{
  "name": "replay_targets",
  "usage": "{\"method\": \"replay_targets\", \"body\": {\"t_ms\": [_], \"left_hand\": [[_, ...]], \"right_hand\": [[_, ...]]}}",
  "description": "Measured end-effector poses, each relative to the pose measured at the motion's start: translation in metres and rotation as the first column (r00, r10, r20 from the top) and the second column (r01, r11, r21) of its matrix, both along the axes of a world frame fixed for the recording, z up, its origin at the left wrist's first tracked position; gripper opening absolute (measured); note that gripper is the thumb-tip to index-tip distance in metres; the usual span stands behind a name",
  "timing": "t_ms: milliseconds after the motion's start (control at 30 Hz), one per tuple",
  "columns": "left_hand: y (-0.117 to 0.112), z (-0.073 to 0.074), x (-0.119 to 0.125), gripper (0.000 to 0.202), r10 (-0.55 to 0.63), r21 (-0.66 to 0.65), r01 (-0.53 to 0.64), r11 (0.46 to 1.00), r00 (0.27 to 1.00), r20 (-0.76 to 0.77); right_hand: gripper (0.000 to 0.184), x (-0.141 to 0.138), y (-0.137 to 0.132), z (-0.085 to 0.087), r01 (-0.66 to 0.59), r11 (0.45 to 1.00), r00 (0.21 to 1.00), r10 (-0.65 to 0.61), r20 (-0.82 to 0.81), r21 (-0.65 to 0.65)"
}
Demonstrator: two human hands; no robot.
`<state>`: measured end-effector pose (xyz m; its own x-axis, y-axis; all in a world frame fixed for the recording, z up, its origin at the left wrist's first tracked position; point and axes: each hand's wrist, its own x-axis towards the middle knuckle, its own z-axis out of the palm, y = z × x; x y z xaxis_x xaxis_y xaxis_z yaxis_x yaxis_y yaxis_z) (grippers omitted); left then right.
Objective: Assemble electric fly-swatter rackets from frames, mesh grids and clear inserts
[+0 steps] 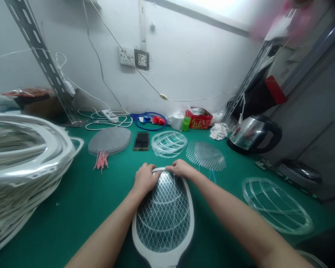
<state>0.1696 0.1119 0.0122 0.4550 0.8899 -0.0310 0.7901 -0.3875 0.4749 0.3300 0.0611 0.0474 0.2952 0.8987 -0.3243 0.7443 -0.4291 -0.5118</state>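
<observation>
A white-framed mosquito swatter head point(164, 208) with metal mesh lies in front of me, its far rim raised toward my hands. My left hand point(145, 179) grips the far left of the rim, its thumb over the mesh edge. On the far right of the same rim, my right hand point(181, 168) is closed with the fingers pressed together. Beyond my hands lie a pile of clear plastic ribbed grids point(169, 144) and some metal mesh sheets point(206, 155) with thin blue wires. Grey mesh sheets point(110, 140) with pink-red wires point(101, 160) are stacked at the left.
A tall stack of white frames point(30, 160) fills the left side. At the right are clear ribbed grids point(277, 205) and a kettle point(254, 134). A red box point(198, 118), cloth point(219, 131) and power strip point(110, 115) stand along the wall. Slotted metal posts point(44, 63) rise on both sides.
</observation>
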Motion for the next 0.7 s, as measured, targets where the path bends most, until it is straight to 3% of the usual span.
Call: {"method": "replay_targets", "body": {"t_ms": [233, 300, 400, 467, 500, 567, 633, 700], "left_hand": [[0.008, 0.015, -0.013, 0.051, 0.002, -0.111, 0.025, 0.993, 0.973, 0.231], [0.011, 0.028, -0.018, 0.054, -0.039, -0.153, 0.089, 0.984, 0.951, 0.305], [0.008, 0.06, -0.03, 0.053, -0.082, -0.111, 0.145, 0.983, 0.894, 0.441], [-0.001, 0.088, -0.043, 0.047, -0.1, 0.029, 0.102, 0.994, 0.818, 0.566], [-0.009, 0.103, -0.051, 0.042, -0.131, 0.119, 0.071, 0.99, 0.765, 0.63], [-0.026, 0.128, -0.069, 0.032, -0.259, 0.303, 0.052, 0.952, 0.669, 0.697], [-0.044, 0.146, -0.088, 0.024, -0.412, 0.46, 0.103, 0.882, 0.643, 0.645], [-0.06, 0.152, -0.103, 0.019, -0.524, 0.559, 0.187, 0.808, 0.662, 0.537]], "right_hand": [[0.033, -0.011, 0.004, 0.017, -0.013, 0.997, 0.995, 0.02, -0.099, 0.07], [0.033, -0.015, 0.007, 0.034, -0.053, 0.991, 0.995, 0.063, -0.083, 0.124], [0.031, -0.025, 0.004, 0.077, -0.155, 0.933, 0.987, 0.158, 0.015, 0.324], [0.029, -0.035, -0.008, 0.115, -0.271, 0.821, 0.962, 0.224, 0.153, 0.503], [0.028, -0.041, -0.018, 0.134, -0.352, 0.734, 0.935, 0.251, 0.25, 0.58], [0.025, -0.053, -0.042, 0.163, -0.539, 0.505, 0.842, 0.286, 0.458, 0.674], [0.024, -0.063, -0.066, 0.177, -0.684, 0.259, 0.729, 0.259, 0.633, 0.682], [0.022, -0.069, -0.085, 0.175, -0.764, 0.098, 0.643, 0.209, 0.737, 0.638]]}}
